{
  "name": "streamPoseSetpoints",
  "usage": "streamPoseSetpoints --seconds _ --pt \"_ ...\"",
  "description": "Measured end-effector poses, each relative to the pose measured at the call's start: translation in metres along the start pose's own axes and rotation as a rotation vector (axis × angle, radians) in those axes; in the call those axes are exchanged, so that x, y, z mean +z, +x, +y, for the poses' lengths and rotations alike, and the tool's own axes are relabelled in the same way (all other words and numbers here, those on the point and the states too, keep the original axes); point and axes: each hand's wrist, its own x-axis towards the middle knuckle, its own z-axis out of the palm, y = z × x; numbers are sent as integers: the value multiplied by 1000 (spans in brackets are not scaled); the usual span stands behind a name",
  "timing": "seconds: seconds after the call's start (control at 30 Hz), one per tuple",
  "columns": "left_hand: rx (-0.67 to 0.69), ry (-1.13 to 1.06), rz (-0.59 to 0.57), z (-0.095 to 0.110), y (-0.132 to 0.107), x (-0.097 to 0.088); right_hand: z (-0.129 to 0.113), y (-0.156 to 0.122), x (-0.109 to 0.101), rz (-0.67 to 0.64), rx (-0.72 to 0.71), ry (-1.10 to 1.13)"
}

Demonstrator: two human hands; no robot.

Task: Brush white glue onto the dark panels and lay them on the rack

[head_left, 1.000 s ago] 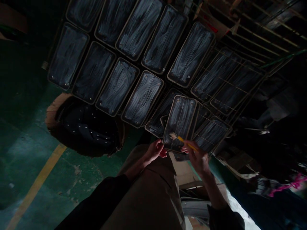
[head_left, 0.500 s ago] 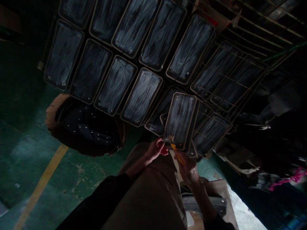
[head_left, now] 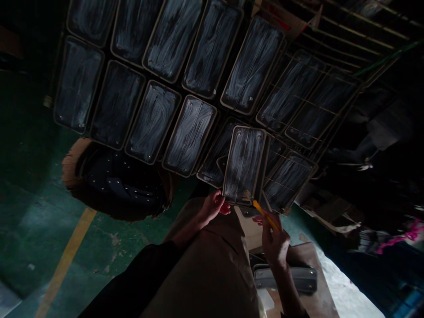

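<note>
A dark rectangular panel (head_left: 245, 161) with rounded corners and small studs lies tilted on top of others, its face streaked with a whitish coat. My left hand (head_left: 213, 207) pinches its near left corner between thumb and fingers. In my right hand (head_left: 275, 238) is a brush (head_left: 265, 214) with a yellow handle, fingers closed round it. The bristles rest on the panel near its lower right corner. Beneath the panel, a second plain dark piece (head_left: 248, 212) sticks out at the near edge.
Rows of similar streaked panels (head_left: 190, 132) lie on a wire rack (head_left: 331, 106). At left on the green floor stands a round cardboard container (head_left: 71, 163) holding dark studded pieces. A box (head_left: 306, 256) with more dark pieces is by my right forearm.
The brush in my right hand has moved right along the panel's near edge, from the lower left toward the lower right corner. My left hand keeps its hold; the view has shifted slightly.
</note>
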Motion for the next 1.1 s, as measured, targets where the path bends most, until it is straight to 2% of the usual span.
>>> streamPoseSetpoints --seconds 0.07,0.23,0.37,0.47,0.6,0.73,0.83,0.93,1.0,1.1 --pt "1 -10 -2 1 0 0 -5 -3 -1 24 -45 -79" --pt "-14 -27 2 2 -1 1 -10 -11 2 -76 -124 -102" --pt "9 -2 11 2 -1 2 -4 7 -7 21 -130 -153" --pt "22 24 13 3 0 3 -12 37 -16 74 -184 -179" --pt "27 37 20 2 2 3 -38 91 -19 118 -236 -101" --pt "55 48 32 -4 4 3 -57 157 -11 174 -317 -101" --pt "58 42 39 -5 5 3 -58 191 0 190 -364 -158" --pt "54 38 47 -2 4 2 -51 189 13 68 -400 -145" --pt "54 34 43 -1 2 2 -45 169 17 -44 -396 -106" --pt "55 23 42 -1 1 1 -38 128 13 -167 -306 -35"
